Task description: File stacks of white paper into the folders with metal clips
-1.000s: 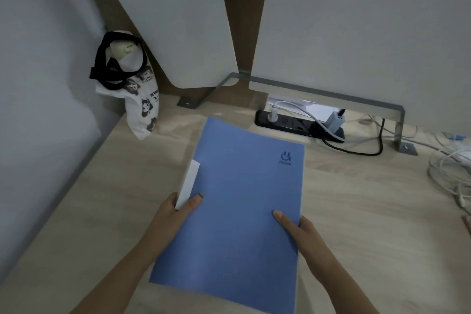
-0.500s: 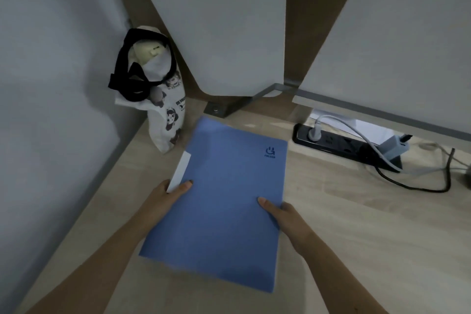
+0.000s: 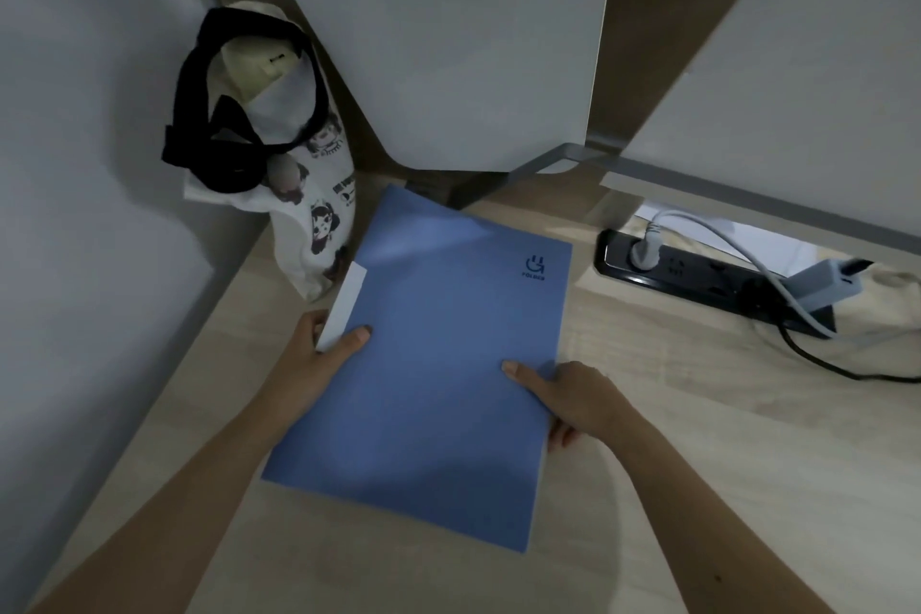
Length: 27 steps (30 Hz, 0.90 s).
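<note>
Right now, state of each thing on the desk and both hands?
blue folder: closed, flat on desk, held at both sides
white paper: sticking out of folder's left edge
left hand: gripping folder's left edge, thumb on cover
right hand: gripping folder's right edge, thumb on cover
tote bag: upright, top open
power strip: white plug and grey adapter plugged in

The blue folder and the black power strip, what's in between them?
Nothing: in the head view, only bare wooden desk lies between the blue folder and the black power strip.
</note>
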Each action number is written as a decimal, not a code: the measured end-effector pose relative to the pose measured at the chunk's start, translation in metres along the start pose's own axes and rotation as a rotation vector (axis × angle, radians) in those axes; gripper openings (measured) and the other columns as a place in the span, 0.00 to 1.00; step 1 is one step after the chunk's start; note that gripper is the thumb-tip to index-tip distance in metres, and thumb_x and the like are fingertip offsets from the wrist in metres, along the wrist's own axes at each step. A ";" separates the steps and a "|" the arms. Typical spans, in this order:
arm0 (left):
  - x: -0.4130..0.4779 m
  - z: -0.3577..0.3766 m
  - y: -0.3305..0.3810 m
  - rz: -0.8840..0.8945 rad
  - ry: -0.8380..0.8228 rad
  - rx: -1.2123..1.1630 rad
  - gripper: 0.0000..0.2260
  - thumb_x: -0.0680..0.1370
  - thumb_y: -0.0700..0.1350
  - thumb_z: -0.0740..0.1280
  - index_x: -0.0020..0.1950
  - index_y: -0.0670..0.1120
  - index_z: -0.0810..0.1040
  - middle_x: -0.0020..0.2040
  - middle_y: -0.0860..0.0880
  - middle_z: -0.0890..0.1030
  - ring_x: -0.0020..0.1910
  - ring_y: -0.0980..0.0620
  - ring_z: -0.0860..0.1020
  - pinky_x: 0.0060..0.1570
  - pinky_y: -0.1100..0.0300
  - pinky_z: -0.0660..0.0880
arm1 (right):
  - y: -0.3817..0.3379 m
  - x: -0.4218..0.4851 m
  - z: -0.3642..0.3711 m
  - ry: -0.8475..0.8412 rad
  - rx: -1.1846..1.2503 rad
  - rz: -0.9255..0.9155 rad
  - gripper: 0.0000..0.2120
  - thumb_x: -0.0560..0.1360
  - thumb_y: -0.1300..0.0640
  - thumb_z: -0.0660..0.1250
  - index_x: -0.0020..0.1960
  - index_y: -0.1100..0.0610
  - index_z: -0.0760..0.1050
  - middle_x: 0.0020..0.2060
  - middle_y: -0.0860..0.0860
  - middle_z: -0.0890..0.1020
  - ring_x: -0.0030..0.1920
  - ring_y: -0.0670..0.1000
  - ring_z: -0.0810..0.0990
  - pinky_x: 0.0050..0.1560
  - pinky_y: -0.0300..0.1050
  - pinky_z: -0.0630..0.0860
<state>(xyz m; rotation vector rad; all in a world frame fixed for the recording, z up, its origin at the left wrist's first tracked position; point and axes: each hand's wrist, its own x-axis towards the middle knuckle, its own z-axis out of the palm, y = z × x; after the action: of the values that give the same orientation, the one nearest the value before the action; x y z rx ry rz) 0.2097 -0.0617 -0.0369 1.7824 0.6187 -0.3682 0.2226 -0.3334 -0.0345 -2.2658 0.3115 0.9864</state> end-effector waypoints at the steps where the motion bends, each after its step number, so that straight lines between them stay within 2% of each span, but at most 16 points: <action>1: -0.002 0.001 0.000 -0.003 0.005 0.006 0.20 0.75 0.49 0.67 0.63 0.46 0.65 0.55 0.49 0.75 0.45 0.56 0.76 0.39 0.64 0.72 | 0.000 0.002 0.000 0.022 -0.069 -0.003 0.39 0.66 0.27 0.55 0.42 0.63 0.80 0.34 0.58 0.85 0.34 0.56 0.84 0.44 0.49 0.82; 3: -0.004 0.001 -0.001 -0.006 0.013 0.010 0.19 0.75 0.50 0.67 0.62 0.48 0.65 0.55 0.49 0.75 0.47 0.54 0.77 0.41 0.62 0.74 | 0.000 0.002 0.001 0.070 -0.168 -0.008 0.40 0.67 0.26 0.52 0.37 0.63 0.79 0.29 0.57 0.84 0.30 0.54 0.82 0.45 0.49 0.81; 5: -0.002 0.000 -0.003 -0.009 0.024 0.036 0.20 0.74 0.52 0.68 0.62 0.49 0.67 0.56 0.48 0.76 0.50 0.49 0.78 0.47 0.56 0.76 | -0.001 0.000 0.001 0.100 -0.211 -0.010 0.36 0.68 0.27 0.51 0.30 0.59 0.74 0.23 0.52 0.79 0.25 0.50 0.78 0.42 0.45 0.80; 7: 0.000 0.000 -0.003 0.004 0.051 0.099 0.24 0.72 0.54 0.71 0.63 0.47 0.69 0.57 0.46 0.78 0.52 0.46 0.78 0.53 0.51 0.76 | -0.002 -0.002 0.002 0.110 -0.234 -0.005 0.35 0.68 0.27 0.50 0.26 0.58 0.71 0.21 0.51 0.76 0.23 0.48 0.76 0.40 0.43 0.78; 8: 0.001 0.000 -0.003 0.018 0.074 0.122 0.25 0.71 0.54 0.72 0.62 0.45 0.71 0.57 0.45 0.77 0.52 0.46 0.78 0.52 0.52 0.76 | -0.002 -0.003 0.002 0.110 -0.243 0.000 0.35 0.68 0.27 0.50 0.26 0.57 0.70 0.21 0.51 0.75 0.22 0.48 0.75 0.40 0.42 0.78; 11: 0.002 -0.003 -0.004 0.037 0.132 0.134 0.25 0.67 0.56 0.73 0.59 0.44 0.75 0.58 0.43 0.76 0.52 0.46 0.77 0.49 0.57 0.74 | -0.003 -0.003 0.006 0.088 -0.241 0.003 0.35 0.68 0.26 0.50 0.25 0.57 0.70 0.20 0.50 0.75 0.21 0.47 0.75 0.37 0.41 0.77; 15: 0.009 -0.007 -0.014 0.003 0.103 0.211 0.36 0.59 0.70 0.65 0.62 0.54 0.73 0.58 0.45 0.76 0.57 0.44 0.75 0.59 0.46 0.74 | -0.004 -0.002 0.008 0.106 -0.211 0.001 0.35 0.67 0.26 0.51 0.25 0.57 0.70 0.15 0.48 0.73 0.19 0.45 0.74 0.33 0.39 0.74; 19: 0.010 -0.007 -0.019 0.019 0.099 0.237 0.37 0.60 0.72 0.63 0.64 0.54 0.72 0.57 0.45 0.76 0.55 0.43 0.76 0.57 0.45 0.75 | -0.002 -0.005 0.010 0.085 -0.068 0.014 0.35 0.69 0.28 0.52 0.29 0.59 0.74 0.23 0.52 0.79 0.23 0.48 0.77 0.35 0.41 0.77; 22: 0.002 -0.006 -0.013 0.033 0.062 0.224 0.33 0.64 0.68 0.65 0.63 0.49 0.73 0.57 0.44 0.78 0.51 0.44 0.79 0.53 0.46 0.78 | 0.004 -0.011 0.011 0.045 0.169 0.014 0.31 0.73 0.33 0.53 0.35 0.61 0.74 0.30 0.57 0.81 0.29 0.54 0.80 0.35 0.45 0.80; 25: -0.023 -0.001 0.001 0.092 0.042 0.205 0.20 0.77 0.47 0.65 0.67 0.43 0.69 0.58 0.47 0.76 0.56 0.44 0.77 0.54 0.53 0.73 | 0.018 -0.038 0.004 0.009 0.301 0.019 0.24 0.78 0.41 0.52 0.41 0.60 0.74 0.31 0.54 0.79 0.29 0.51 0.77 0.33 0.42 0.75; 27: -0.037 -0.001 0.004 0.096 0.061 0.256 0.21 0.77 0.41 0.64 0.69 0.40 0.66 0.61 0.42 0.74 0.61 0.41 0.73 0.56 0.52 0.69 | 0.034 -0.063 -0.011 -0.014 0.367 -0.023 0.18 0.79 0.47 0.53 0.45 0.60 0.74 0.33 0.52 0.80 0.30 0.49 0.77 0.35 0.40 0.73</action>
<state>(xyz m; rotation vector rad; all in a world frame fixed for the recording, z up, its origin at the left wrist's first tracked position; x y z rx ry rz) 0.1816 -0.0696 -0.0137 2.0673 0.5446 -0.3396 0.1706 -0.3688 0.0011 -1.9251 0.4227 0.8545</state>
